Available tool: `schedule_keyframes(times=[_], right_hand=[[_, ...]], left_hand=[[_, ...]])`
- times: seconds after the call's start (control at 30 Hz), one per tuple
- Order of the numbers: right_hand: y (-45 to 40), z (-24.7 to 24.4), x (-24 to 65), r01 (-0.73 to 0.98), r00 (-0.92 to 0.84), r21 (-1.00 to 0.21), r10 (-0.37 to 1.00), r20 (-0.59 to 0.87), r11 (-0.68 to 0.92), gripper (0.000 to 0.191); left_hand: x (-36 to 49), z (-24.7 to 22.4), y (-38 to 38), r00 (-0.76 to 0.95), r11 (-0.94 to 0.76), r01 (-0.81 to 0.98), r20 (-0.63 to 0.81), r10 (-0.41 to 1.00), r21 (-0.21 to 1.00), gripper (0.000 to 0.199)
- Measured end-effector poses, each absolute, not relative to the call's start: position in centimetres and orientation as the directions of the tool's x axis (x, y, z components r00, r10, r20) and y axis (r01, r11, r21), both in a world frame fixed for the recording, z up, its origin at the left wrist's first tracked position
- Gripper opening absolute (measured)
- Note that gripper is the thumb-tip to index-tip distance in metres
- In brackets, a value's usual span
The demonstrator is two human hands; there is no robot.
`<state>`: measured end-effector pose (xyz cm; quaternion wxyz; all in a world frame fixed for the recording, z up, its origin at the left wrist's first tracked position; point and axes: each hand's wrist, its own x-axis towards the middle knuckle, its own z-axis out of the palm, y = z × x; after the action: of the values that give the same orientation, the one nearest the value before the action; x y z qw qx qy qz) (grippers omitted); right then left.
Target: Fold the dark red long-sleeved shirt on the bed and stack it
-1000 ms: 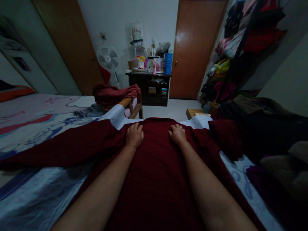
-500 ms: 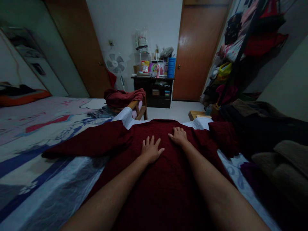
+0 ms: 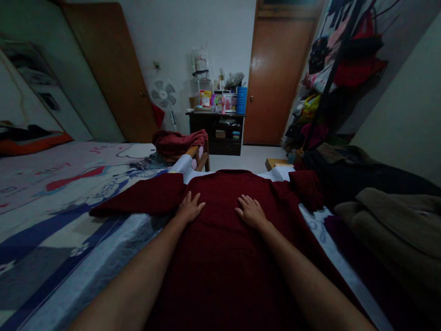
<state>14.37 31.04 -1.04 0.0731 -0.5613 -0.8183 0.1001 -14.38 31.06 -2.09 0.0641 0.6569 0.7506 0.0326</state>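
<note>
A dark red long-sleeved garment (image 3: 220, 257) lies spread out in front of me, its collar end away from me. One sleeve stretches out to the left over the bed; the other lies bunched at the right. My left hand (image 3: 189, 208) rests flat on the garment near the left shoulder, fingers spread. On the right half of its upper part, my right hand (image 3: 251, 211) lies palm down with its fingers stretched out. Neither hand grips the cloth. Beneath the garment, a pale patterned cloth (image 3: 312, 220) shows along both sides.
A bed with a printed sheet (image 3: 79, 184) extends at left, with a folded reddish cloth (image 3: 181, 143) by a wooden rail. Dark and brown clothes (image 3: 389, 216) are heaped at right. Beyond stand a fan (image 3: 163, 94), a dark cabinet (image 3: 225, 147) and a door (image 3: 275, 82).
My left hand has slid left across the garment toward its left shoulder. My right hand has come slightly nearer to me. The view has shifted a little.
</note>
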Motion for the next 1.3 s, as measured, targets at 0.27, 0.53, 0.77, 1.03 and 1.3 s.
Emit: schedule_keyframes(times=[0.27,0.53,0.77,1.03,1.3], right_hand=[[28.9,-0.1,16.3,0.976,-0.143,-0.170,0.989,-0.033,0.136,0.063],[26.5,-0.5,15.3,0.921,-0.312,-0.249,0.950,-0.007,0.300,0.058],[26.8,-0.9,20.0,0.984,0.000,-0.180,1.000,0.017,0.003,0.062],[22.2,-0.5,17.6,0.957,-0.208,-0.193,0.976,0.062,0.216,0.052],[16.9,-0.7,16.6,0.918,-0.331,-0.208,0.941,0.063,0.337,0.051]], left_hand=[[-6.9,-0.2,28.7,0.079,-0.089,0.992,0.118,0.990,0.087,0.056],[-2.7,-2.7,24.3,0.247,-0.252,0.957,0.052,0.968,0.141,0.054],[-4.3,-2.3,22.3,0.078,-0.079,0.993,0.018,0.997,0.092,0.066],[-2.8,-1.1,19.9,0.341,-0.365,0.925,0.193,0.920,0.103,0.038],[-1.6,-2.1,14.2,0.289,-0.305,0.947,0.138,0.947,0.106,0.052]])
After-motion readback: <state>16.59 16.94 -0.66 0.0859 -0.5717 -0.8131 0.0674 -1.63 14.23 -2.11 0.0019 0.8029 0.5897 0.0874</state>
